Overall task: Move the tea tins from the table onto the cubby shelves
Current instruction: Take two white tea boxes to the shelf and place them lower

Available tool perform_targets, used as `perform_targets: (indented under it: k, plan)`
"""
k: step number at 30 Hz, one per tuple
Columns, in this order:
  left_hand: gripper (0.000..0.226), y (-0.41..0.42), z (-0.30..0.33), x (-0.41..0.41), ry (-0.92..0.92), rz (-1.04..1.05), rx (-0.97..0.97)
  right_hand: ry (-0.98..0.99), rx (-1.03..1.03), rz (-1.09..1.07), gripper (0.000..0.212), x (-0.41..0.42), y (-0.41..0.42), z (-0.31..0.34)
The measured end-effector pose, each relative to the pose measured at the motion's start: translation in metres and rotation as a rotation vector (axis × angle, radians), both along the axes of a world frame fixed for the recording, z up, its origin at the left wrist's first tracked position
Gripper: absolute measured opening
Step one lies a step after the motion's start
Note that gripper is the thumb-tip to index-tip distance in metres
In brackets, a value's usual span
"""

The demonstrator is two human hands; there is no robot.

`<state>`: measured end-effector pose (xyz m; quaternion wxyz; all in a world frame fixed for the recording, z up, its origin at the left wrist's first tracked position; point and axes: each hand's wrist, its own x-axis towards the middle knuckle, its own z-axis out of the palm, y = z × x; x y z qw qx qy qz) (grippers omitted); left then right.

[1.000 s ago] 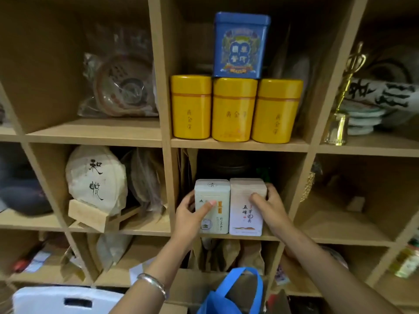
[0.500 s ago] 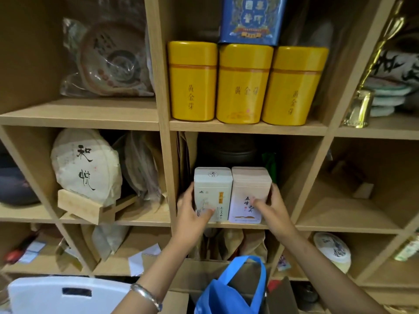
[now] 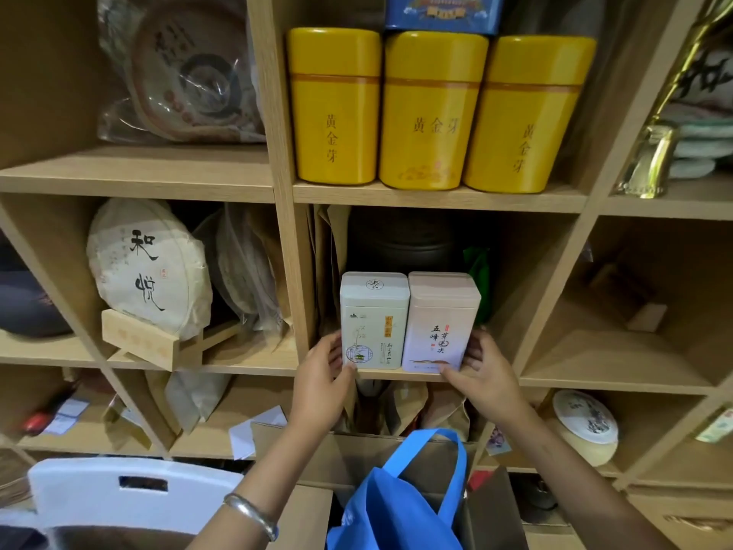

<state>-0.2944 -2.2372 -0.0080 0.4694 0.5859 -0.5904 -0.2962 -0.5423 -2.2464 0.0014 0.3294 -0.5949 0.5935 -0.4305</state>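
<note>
Two tea tins stand side by side at the front of the middle cubby [image 3: 527,291]: a pale green-white tin [image 3: 375,319] on the left and a pale pink tin [image 3: 440,323] on the right, touching each other. My left hand [image 3: 321,387] grips the green-white tin low on its left side, thumb on its front bottom corner. My right hand [image 3: 488,383] grips the pink tin low on its right side, thumb along its bottom front edge. In the cubby above, three yellow tins [image 3: 430,113] stand in a row with a blue tin [image 3: 440,13] on top.
A dark jar [image 3: 400,240] and paper bags fill the back of the middle cubby. A wrapped tea cake [image 3: 146,271] on a wooden stand occupies the left cubby. The right cubby [image 3: 618,351] holds only small items. A blue bag [image 3: 396,506] and a white plastic seat [image 3: 119,494] sit below.
Both hands slid down from the tins' upper sides to their lower corners. The view moved closer to the shelf; the two tins stay together in the middle cubby.
</note>
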Motion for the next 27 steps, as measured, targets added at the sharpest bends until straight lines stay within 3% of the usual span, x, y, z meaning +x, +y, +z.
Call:
perform_targets:
  k: [5, 11, 27]
  plan:
    - [0.051, -0.002, 0.002, 0.002, -0.001, -0.021, 0.001, 0.081, 0.014, 0.003, 0.066, -0.001, -0.001, 0.003]
    - [0.052, -0.002, 0.002, 0.002, -0.013, -0.029, -0.014, 0.059, 0.034, -0.028, 0.08, -0.001, -0.001, 0.004]
    - [0.051, -0.001, 0.0, 0.005, -0.023, -0.07, -0.041, 0.018, 0.056, 0.05, 0.076, -0.011, -0.003, 0.012]
